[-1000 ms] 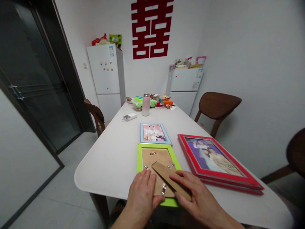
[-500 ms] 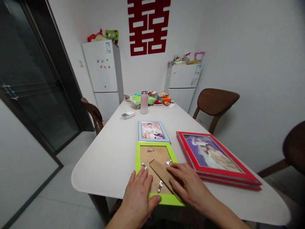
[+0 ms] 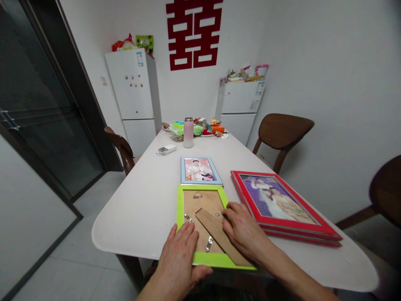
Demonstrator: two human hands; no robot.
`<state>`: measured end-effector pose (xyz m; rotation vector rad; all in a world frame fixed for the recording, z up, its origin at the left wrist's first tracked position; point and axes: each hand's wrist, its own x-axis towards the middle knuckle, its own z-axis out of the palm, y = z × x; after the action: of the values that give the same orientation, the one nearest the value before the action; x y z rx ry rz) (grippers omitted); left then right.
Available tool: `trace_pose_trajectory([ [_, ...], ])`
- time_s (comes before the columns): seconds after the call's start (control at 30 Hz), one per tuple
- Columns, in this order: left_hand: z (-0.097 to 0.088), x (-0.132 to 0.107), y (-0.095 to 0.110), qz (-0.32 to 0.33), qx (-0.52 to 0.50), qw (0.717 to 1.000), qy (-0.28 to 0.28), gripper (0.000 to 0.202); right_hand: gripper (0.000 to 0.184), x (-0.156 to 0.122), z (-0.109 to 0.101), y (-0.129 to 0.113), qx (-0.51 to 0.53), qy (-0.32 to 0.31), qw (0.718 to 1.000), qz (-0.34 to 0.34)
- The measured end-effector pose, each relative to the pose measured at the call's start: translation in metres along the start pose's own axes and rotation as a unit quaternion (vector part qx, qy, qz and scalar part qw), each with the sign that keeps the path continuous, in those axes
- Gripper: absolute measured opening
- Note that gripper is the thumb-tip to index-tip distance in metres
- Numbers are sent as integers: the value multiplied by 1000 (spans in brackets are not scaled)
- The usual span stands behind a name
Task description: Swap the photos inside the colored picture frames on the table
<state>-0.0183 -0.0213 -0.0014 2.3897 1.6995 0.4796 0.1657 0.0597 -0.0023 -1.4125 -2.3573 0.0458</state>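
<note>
White dining table [image 3: 138, 217] standing under everything, glass sliding door [image 3: 40, 92] rising along the left. Two white refrigerators [image 3: 133, 83] [image 3: 241, 98] standing at the far wall, red double-happiness paper cut [image 3: 193, 35] hanging high between them. Curved wooden chair [image 3: 283, 129] standing off the table's right side.

On the table: stack of red picture frames [image 3: 277, 200] lying just right of the hands, photo uppermost. Lime-green frame [image 3: 219, 261] lying face down at the near edge, just below a smaller blue picture frame [image 3: 198, 170]. Left hand [image 3: 177, 255] resting on the frame's near left corner, fingers spread and lying flat, thumb reaching along the lower edge. Right hand [image 3: 242, 228] pressing near the frame's right side, fingers lying close together, pinching nothing visible.

Kraft backing board [image 3: 200, 205] sitting inside the frame, brown strut [image 3: 214, 234] lying diagonally across it, under the right hand's fingers. Metal turn clips [image 3: 209, 244] sitting around the board.

Handling, as judged: frame probably light and stiff, safest held by its long outer edges; strut likely thin, prone to bending at its free end.
</note>
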Motion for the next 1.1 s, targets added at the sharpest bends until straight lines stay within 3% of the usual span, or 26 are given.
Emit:
trace_pose_trajectory([
  [0.1, 0, 0, -1, 14, 4, 1000, -4, 62, 26, -4, 0, -1, 12, 12, 1000, -3],
  [0.2, -2, 1, -1, 19, 8, 1000, -20, 63, 28, -14, -3, -8, 49, 21, 997, -52],
  [0.37, -4, 2, 0, 15, 6, 999, -33, 61, 28, -30, -13, -28, 117, -47, 979, -157],
  [0.67, -1, 0, -1, 16, -34, 999, 7, 59, 28, -32, -22, -32, 124, -76, 975, -170],
  [0.87, 2, -2, -5, 24, -66, 997, 29, 56, 29, -9, -12, -41, 139, -72, 976, -149],
  [1.1, 0, -1, -6, 22, -77, 997, 4, 63, 21, 28, 5, -55, 62, -101, 983, -140],
])
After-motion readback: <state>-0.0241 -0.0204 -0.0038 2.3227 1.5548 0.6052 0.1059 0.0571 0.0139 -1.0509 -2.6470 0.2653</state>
